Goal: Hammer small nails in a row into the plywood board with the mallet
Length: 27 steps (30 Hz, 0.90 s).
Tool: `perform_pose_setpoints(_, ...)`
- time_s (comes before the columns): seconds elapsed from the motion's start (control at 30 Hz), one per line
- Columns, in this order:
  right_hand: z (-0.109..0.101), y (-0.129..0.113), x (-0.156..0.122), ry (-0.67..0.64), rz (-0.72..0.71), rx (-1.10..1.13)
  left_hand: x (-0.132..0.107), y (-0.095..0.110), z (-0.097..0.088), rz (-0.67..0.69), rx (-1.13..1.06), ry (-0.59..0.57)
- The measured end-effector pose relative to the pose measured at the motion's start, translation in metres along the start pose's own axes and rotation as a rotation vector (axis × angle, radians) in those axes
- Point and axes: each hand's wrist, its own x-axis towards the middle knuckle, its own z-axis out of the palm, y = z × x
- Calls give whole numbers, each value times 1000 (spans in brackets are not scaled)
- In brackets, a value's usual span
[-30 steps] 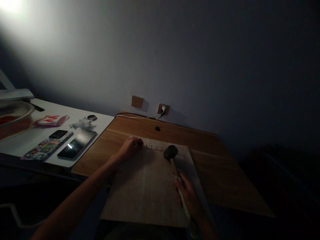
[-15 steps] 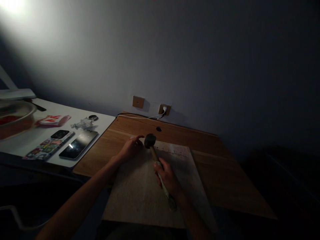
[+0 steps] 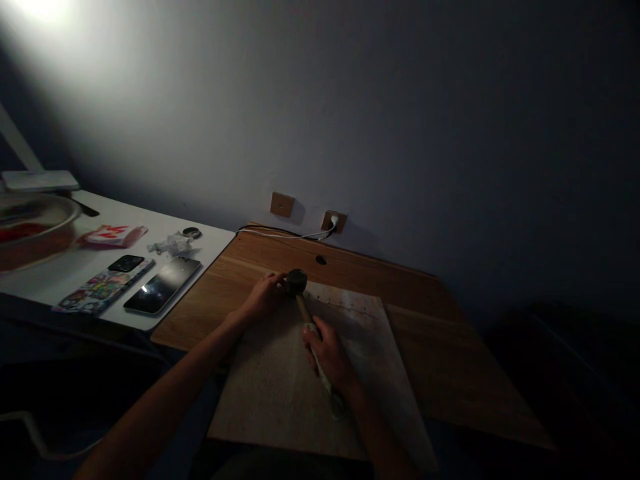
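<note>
My right hand (image 3: 329, 357) is wrapped round the handle of a mallet (image 3: 297, 282) with a dark, rounded head. Its head hangs over the far left part of a pale wooden board (image 3: 280, 380). Just left of the head is my left hand (image 3: 264, 297), its fingers drawn together near the board's far edge. The mallet head partly covers those fingertips, so what they pinch is hidden. A row of small nails (image 3: 343, 304) stands along the far part of the board, to the right of the mallet head.
The board lies on a brown wooden table (image 3: 450, 347). On a white table (image 3: 215, 243) at left are two phones (image 3: 163, 287) (image 3: 105, 287), crumpled plastic (image 3: 173, 245), a red-and-white packet (image 3: 114, 235) and a clear bowl (image 3: 40, 233). A white cable (image 3: 280, 235) runs to a wall socket (image 3: 334, 221).
The mallet head has moved slightly left and down, closer to my left fingers, now overlapping them. My left fingers have drawn in. The whole view has shifted a little.
</note>
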Motion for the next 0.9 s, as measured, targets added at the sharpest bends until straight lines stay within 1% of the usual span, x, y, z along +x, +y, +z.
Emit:
perform_pose_setpoints(0.13,0,-3,-2,-3,17,39,-1,5,-3,-9,-33,-11)
perform_pose_setpoints(0.23,2,-6,-15,27,65,180,-2,9,-7,-11,-62,-39)
perform_pose_setpoints(0.3,4,-4,-30,103,98,299,-3,11,-8,-11,-73,-55)
perform_pose_setpoints(0.37,7,3,-49,209,126,394,-3,12,-9,-10,-77,-63)
perform_pose_setpoints(0.47,15,19,-73,304,189,506,-2,11,-9,4,-66,-56)
perform_pose_setpoints(0.53,20,31,-82,363,215,567,-1,10,-8,6,-54,-47)
perform_pose_setpoints(0.63,24,41,-82,459,221,644,0,10,-8,-8,-37,-51)
perform_pose_setpoints(0.73,24,41,-77,501,204,700,0,11,-9,-14,-32,-55)
perform_pose_setpoints(0.83,21,38,-76,498,203,676,0,12,-9,-11,-31,-47)
perform_pose_setpoints(0.9,19,39,-78,459,224,670,0,11,-8,-9,-33,-46)
